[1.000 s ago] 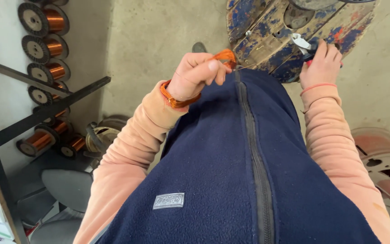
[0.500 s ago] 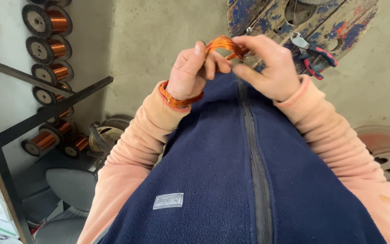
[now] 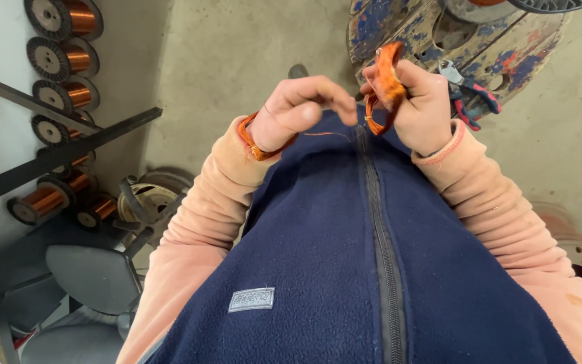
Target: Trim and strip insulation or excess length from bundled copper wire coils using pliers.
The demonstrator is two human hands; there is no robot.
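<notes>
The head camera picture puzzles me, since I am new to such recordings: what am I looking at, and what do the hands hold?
A camera on a person's head looks down over their navy fleece vest to the floor. The right hand grips a small coil of orange copper wire. The left hand is pinched just beside it; a thin strand seems to run from it, though that is hard to tell. Pliers with red and black handles lie on a worn blue wooden reel beyond. Copper wire spools hang on a rack at left.

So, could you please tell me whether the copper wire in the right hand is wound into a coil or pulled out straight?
Coiled. The copper wire coil forms a loop gripped in the right hand; a thin strand runs toward the left hand.
</notes>
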